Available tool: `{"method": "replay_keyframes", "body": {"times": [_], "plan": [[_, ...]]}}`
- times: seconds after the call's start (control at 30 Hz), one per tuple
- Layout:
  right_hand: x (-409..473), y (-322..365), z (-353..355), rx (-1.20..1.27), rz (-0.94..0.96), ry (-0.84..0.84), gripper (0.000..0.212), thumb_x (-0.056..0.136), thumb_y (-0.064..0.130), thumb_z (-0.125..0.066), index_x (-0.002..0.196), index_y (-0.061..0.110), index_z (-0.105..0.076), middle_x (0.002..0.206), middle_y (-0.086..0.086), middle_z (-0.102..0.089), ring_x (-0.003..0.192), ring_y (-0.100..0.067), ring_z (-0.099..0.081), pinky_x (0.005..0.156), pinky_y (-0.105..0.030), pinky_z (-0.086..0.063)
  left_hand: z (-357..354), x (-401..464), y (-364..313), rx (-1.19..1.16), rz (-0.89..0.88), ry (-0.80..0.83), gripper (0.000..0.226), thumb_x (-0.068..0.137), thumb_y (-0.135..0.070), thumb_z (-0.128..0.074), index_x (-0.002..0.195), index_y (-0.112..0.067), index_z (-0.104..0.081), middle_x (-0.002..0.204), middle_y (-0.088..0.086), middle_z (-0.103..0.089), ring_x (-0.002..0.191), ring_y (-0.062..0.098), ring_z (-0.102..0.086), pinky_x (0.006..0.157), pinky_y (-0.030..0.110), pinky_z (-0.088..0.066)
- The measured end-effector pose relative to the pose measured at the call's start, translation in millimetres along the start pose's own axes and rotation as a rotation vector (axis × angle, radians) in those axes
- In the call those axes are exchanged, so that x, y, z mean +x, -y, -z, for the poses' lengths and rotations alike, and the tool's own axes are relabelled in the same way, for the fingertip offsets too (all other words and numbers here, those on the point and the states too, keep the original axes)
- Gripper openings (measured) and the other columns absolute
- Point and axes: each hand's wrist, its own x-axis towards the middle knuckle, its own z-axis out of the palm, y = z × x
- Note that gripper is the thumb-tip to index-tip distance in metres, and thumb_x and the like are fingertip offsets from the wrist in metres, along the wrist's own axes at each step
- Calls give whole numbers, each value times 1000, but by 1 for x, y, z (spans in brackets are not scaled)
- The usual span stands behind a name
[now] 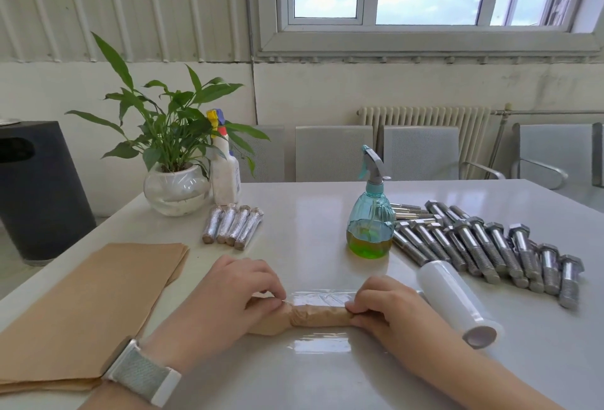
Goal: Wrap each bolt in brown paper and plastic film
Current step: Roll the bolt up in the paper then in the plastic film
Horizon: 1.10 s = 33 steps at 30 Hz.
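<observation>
A bolt rolled in brown paper [318, 315] lies crosswise on a sheet of clear plastic film [322, 341] near the table's front. My left hand [228, 295] pinches its left end with curled fingers. My right hand [389, 308] grips its right end. A white roll of plastic film [454, 302] lies just right of my right hand. A stack of brown paper sheets [88, 308] lies at the left. Several bare steel bolts [483, 243] are spread at the right. Several wrapped bolts [233, 226] lie side by side near the plant.
A blue spray bottle with green liquid [371, 226] stands mid-table. A potted plant in a glass bowl [176, 187] and a white spray bottle [225, 171] stand at the back left. Grey chairs [333, 151] line the far table edge. A dark bin [36, 190] stands left of the table.
</observation>
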Motion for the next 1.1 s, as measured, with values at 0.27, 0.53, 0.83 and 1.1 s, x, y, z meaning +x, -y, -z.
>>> {"method": "replay_keyframes", "body": {"times": [0.27, 0.53, 0.83, 1.1], "plan": [[0, 0, 2, 16, -9, 12, 7, 90, 23, -70, 92, 18, -75, 94, 10, -62, 91, -4, -56, 82, -10, -40, -2, -3, -11, -73, 109, 44, 24, 83, -16, -62, 81, -37, -51, 85, -27, -60, 86, 1, -54, 77, 5, -33], [0, 1, 2, 16, -30, 17, 6, 88, 22, -72, 88, 17, -74, 92, 12, -62, 91, 0, -56, 80, -8, -38, 6, -9, -11, -351, 280, 134, 17, 77, -49, -62, 91, -41, -62, 88, -28, -65, 84, -3, -63, 71, 7, -44], [1, 1, 5, 18, -29, 33, 4, 86, 19, -74, 86, 16, -73, 90, 11, -63, 91, -4, -59, 82, -17, -44, 10, -2, -1, -434, 355, 276, 23, 84, -20, -76, 102, -34, -70, 91, -14, -70, 81, -2, -64, 69, 6, -43], [0, 0, 3, 44, -37, 27, 3, 85, 18, -75, 84, 17, -73, 90, 12, -64, 93, -4, -62, 82, -21, -47, 1, -6, -4, -337, 380, 186, 12, 84, -23, -75, 89, -33, -70, 92, -14, -66, 85, 3, -63, 75, 11, -46]]}}
